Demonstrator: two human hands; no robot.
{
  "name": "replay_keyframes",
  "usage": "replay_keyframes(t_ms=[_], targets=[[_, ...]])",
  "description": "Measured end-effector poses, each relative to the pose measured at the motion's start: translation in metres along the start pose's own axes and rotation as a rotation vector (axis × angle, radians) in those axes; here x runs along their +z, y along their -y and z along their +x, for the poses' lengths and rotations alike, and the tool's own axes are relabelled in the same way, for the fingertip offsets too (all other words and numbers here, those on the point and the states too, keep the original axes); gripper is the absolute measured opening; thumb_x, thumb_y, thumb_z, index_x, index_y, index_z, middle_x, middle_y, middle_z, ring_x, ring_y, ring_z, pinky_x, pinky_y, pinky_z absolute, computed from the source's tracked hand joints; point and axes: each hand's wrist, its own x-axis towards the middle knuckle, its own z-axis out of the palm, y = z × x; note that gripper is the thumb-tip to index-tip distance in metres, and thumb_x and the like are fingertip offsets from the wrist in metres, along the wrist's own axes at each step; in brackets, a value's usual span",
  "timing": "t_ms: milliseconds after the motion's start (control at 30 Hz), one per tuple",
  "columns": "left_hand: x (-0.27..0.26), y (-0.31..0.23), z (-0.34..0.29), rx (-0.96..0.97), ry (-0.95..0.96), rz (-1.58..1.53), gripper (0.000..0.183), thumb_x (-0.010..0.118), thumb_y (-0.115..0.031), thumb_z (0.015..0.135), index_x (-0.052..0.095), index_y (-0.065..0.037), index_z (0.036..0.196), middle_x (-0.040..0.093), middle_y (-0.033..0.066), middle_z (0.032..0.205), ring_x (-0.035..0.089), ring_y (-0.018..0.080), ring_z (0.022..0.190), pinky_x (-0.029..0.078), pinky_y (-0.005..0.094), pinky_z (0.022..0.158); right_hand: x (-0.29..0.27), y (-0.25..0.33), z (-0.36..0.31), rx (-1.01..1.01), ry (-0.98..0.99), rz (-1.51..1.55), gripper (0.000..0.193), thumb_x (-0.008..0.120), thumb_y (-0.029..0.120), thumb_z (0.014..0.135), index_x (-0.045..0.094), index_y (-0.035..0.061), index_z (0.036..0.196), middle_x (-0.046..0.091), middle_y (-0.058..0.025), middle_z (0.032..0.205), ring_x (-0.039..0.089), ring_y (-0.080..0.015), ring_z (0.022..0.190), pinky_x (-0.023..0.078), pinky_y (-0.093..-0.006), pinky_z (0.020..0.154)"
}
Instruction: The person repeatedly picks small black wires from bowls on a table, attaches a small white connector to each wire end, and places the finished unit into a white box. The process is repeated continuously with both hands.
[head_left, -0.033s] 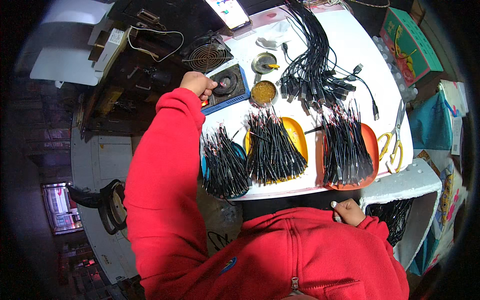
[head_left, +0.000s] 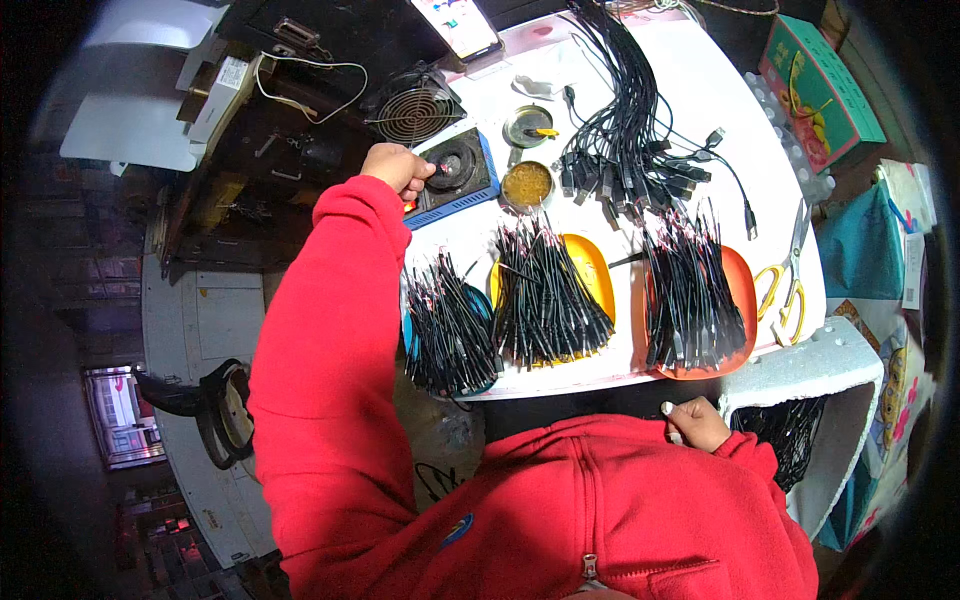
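Note:
My left hand (head_left: 398,168) reaches out in a red sleeve to a blue box device (head_left: 478,190) at the table's left edge, its fingers closed on the device's round black knob (head_left: 453,168). My right hand (head_left: 695,422) is curled into a fist just below the table's front edge, beside a white foam box (head_left: 835,365) that holds black wires. I cannot make out anything in that fist. Three heaps of short black wires lie on a blue tray (head_left: 408,335), a yellow tray (head_left: 592,262) and an orange tray (head_left: 743,292).
A bundle of black plug cables (head_left: 625,130) fans across the white table (head_left: 700,90). Two small round tins (head_left: 527,184) stand near the device, with a round fan (head_left: 415,112) behind. Yellow-handled scissors (head_left: 785,285) lie at right, near a green box (head_left: 820,90).

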Motion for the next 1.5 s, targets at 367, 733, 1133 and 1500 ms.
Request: replay_keyframes(t_ms=[367,733,1133,1500], targets=[[0.000,-0.008,-0.015,0.018,0.044,-0.034,0.003,0.059,0.004,0.083,0.057,0.005,0.082,0.047,0.0017,0.064,0.035,0.0082,0.048,0.025,0.0249,0.042,0.003,0.004,-0.004,-0.013,-0.023,0.036,0.055,0.049,0.037,0.099,0.055,0.0036,0.055,0.050,-0.0004,0.049,0.040,-0.0087,0.043,0.033,-0.0271,0.044],[-0.032,0.031,-0.201,0.306,0.639,-0.882,0.007,0.057,-0.007,0.093,0.052,-0.004,0.088,0.048,0.0000,0.073,0.034,0.0039,0.052,0.026,0.0197,0.048,0.012,0.000,-0.013,-0.029,-0.082,0.130,0.048,0.048,0.033,0.098,0.054,0.0053,0.059,0.054,-0.0069,0.048,0.048,-0.0140,0.035,0.034,-0.0269,0.035],[0.001,0.067,-0.296,0.863,0.396,-0.711,0.020,0.069,-0.012,0.086,0.056,0.002,0.092,0.049,0.0047,0.080,0.041,0.0069,0.054,0.031,0.0200,0.048,0.022,-0.019,-0.023,-0.151,-0.224,0.114,0.046,0.049,0.032,0.099,0.052,0.0049,0.062,0.056,-0.0075,0.052,0.049,-0.0134,0.038,0.037,-0.0268,0.036],[0.023,0.076,-0.348,1.391,-0.242,-0.055,0.021,0.071,0.011,0.071,0.071,-0.003,0.087,0.059,0.0055,0.085,0.057,0.0140,0.075,0.045,0.0237,0.065,0.030,-0.026,-0.035,-0.210,-0.256,0.166,0.040,0.049,0.029,0.098,0.054,0.0065,0.066,0.055,-0.0046,0.054,0.049,-0.0120,0.041,0.037,-0.0264,0.038]])
